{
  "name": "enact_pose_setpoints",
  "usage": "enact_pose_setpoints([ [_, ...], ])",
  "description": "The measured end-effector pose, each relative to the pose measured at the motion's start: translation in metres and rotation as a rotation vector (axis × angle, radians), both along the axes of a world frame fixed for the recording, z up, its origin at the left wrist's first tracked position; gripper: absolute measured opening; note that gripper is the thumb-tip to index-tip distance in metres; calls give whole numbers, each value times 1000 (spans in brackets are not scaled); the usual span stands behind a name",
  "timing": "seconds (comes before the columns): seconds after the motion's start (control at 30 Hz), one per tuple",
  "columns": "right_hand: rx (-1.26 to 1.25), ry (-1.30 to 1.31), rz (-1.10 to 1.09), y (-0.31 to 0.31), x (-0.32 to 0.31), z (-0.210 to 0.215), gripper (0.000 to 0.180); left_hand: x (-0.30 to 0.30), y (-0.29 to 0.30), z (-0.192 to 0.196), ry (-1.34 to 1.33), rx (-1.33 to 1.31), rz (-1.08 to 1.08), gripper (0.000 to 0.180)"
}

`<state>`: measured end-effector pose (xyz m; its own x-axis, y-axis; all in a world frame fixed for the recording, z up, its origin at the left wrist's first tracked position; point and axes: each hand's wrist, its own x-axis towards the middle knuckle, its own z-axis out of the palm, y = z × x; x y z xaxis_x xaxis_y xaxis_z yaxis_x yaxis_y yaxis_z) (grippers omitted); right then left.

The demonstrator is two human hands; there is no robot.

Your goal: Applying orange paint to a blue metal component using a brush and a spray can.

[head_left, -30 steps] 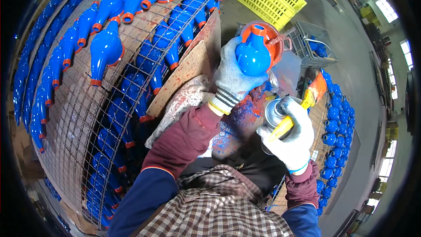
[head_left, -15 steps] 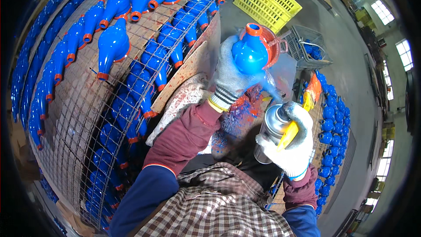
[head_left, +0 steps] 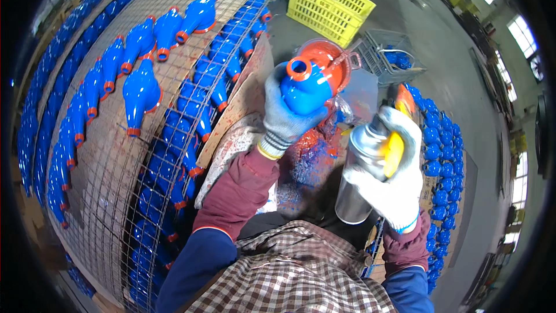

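My left hand (head_left: 292,117), in a grey-palmed knit glove, is closed around a glossy blue flask-shaped piece (head_left: 306,94). The round open neck with its orange-red rim tips up toward me. Just behind it stands a red-stained bucket (head_left: 333,58). In a white glove, my right hand (head_left: 397,171) grips a silver metal canister (head_left: 357,182), held upright and apart from the blue piece. A dark fitting tops the canister, and a yellow part (head_left: 393,153) shows between my fingers.
On the left, several blue pieces (head_left: 141,94) lie on a wire mesh rack (head_left: 110,197), with more beneath it. Yellow crates (head_left: 330,8) and a grey crate (head_left: 385,61) stand beyond. Rows of blue pieces (head_left: 443,168) and an orange-yellow object (head_left: 404,101) are at right.
The blue piece has moved left and nearer, its neck now tipped toward me. The canister shows more of its side. A bluish streak between canister and piece is gone. The whole view has shifted.
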<state>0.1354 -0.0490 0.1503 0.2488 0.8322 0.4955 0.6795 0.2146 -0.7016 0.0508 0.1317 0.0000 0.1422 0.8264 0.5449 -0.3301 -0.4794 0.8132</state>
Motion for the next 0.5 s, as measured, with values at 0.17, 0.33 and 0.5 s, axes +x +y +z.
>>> enact_pose_setpoints([
  [0.17,-198,4,-16,9,9,17,78,2,-10,4,36,17,-66,95],
  [0.33,-167,48,-21,5,7,21,82,6,-11,0,19,21,-112,94],
  [0.5,-244,23,-23,11,9,21,81,8,-9,-7,19,87,-90,94],
])
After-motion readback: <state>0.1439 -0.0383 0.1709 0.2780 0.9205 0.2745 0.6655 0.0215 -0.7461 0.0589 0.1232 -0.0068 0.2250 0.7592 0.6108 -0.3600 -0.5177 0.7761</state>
